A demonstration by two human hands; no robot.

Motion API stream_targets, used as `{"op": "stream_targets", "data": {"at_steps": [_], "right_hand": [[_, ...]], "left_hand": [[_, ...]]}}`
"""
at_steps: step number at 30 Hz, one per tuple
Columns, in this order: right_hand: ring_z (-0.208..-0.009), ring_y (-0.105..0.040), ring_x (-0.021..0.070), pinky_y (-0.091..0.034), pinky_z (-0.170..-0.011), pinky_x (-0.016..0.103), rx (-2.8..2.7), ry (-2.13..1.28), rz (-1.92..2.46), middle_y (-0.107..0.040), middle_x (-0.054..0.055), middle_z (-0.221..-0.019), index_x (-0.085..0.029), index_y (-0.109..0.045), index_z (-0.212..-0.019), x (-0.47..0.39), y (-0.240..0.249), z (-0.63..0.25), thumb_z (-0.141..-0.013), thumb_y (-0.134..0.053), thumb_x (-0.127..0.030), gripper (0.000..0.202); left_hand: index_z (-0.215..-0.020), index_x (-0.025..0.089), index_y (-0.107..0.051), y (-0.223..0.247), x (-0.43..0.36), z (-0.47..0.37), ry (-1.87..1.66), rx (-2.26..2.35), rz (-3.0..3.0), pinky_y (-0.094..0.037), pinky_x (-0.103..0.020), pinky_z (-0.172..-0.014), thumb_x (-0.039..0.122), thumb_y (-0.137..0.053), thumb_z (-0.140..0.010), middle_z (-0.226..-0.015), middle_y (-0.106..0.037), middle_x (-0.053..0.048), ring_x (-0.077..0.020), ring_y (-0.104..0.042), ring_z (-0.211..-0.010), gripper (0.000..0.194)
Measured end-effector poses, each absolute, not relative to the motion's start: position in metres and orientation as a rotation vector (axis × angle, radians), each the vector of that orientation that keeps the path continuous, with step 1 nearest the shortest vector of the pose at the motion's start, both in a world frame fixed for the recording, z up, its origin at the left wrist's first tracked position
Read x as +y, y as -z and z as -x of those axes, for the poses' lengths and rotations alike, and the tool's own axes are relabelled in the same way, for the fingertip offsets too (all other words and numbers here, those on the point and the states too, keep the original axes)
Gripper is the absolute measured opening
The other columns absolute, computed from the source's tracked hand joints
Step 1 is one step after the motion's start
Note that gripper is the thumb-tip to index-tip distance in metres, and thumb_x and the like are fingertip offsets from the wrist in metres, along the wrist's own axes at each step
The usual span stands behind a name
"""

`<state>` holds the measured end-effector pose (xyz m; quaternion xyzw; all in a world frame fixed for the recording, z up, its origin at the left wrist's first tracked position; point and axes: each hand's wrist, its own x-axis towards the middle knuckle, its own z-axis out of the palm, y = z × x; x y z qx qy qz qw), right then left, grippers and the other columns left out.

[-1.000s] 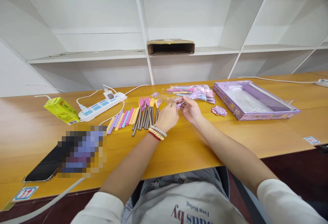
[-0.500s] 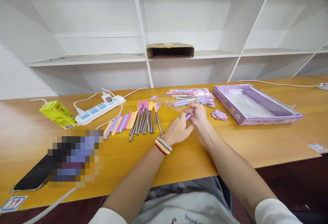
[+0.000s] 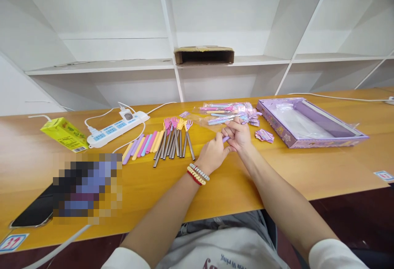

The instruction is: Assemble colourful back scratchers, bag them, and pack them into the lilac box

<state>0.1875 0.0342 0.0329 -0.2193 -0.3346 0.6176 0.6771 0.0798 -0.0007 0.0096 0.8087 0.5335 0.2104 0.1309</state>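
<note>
Nearest, the person's shirt [image 3: 197,246] carries upside-down dark lettering, of which "Wring" can be made out and a larger red line below is cut off. Both forearms reach forward from white short sleeves and slant inward, so the wrists come close together above the table [image 3: 277,174]. At the near left edge a blue-framed sticker [image 3: 14,242] bears red figures that look like 39; beside it lies a black phone [image 3: 35,209], partly under a pixelated patch. The left hand [image 3: 212,154], with bracelets [image 3: 197,174] at its wrist, pinches a purple tube [image 3: 226,139], its thumb pointing to the other hand. The right hand [image 3: 239,137] meets it with fingers folded closed around the tube's far end, hiding that part; the tube sits between the two hands, over the middle of the table. Left of them lie metal rods with coloured claw heads [image 3: 174,140] and a row of pastel tubes [image 3: 143,146]; right, a small heap of printed purple cards [image 3: 264,135], their print too small to read. Farther back stand a yellow-green drink carton [image 3: 65,134] with illegible lettering, a white power strip [image 3: 118,129], clear packets [image 3: 230,111] and a purple box [image 3: 326,143]. Behind, a cardboard box [image 3: 205,56] rests on the white shelving [image 3: 227,8].
</note>
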Motion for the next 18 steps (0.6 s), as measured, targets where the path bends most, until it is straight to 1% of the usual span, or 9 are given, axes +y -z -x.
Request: {"op": "stream_targets", "data": {"at_steps": [3, 5, 13, 18], "right_hand": [[-0.029, -0.015, 0.0020, -0.027, -0.034, 0.019, -0.787, -1.352, 0.467, -0.015, -0.013, -0.035, -0.018, -0.009, -0.059, 0.027, -0.036, -0.185, -0.059, -0.066, -0.011, 0.058], [-0.029, -0.015, 0.0021, -0.025, -0.033, 0.019, -0.781, -1.333, 0.454, -0.016, -0.013, -0.035, -0.018, -0.009, -0.058, 0.023, -0.038, -0.183, -0.059, -0.067, -0.012, 0.058], [-0.027, -0.020, 0.0023, -0.025, -0.030, 0.018, -0.795, -1.260, 0.409, -0.017, -0.012, -0.037, -0.019, -0.014, -0.056, 0.017, -0.039, -0.178, -0.061, -0.069, -0.011, 0.055], [-0.026, -0.020, 0.0028, -0.025, -0.029, 0.018, -0.795, -1.257, 0.418, -0.018, -0.013, -0.036, -0.020, -0.016, -0.055, 0.013, -0.040, -0.178, -0.062, -0.068, -0.011, 0.053]], "left_hand": [[-0.107, 0.014, -0.042, -0.013, -0.003, -0.079, -0.558, 1.659, -2.428, -0.042, -0.033, -0.064, 0.057, -0.037, -0.084, -0.084, -0.064, -0.012, -0.0285, -0.063, -0.080, 0.049], [-0.106, 0.015, -0.044, -0.014, -0.002, -0.078, -0.561, 1.678, -2.452, -0.041, -0.032, -0.062, 0.058, -0.037, -0.084, -0.081, -0.064, -0.011, -0.0278, -0.063, -0.077, 0.049], [-0.100, 0.018, -0.050, -0.011, 0.004, -0.073, -0.675, 1.565, -2.431, -0.034, -0.026, -0.055, 0.054, -0.046, -0.081, -0.075, -0.063, -0.005, -0.0217, -0.061, -0.070, 0.041], [-0.097, 0.018, -0.054, -0.008, 0.002, -0.074, -0.701, 1.580, -2.405, -0.034, -0.026, -0.057, 0.049, -0.049, -0.080, -0.074, -0.063, -0.005, -0.0204, -0.061, -0.070, 0.036]]}}
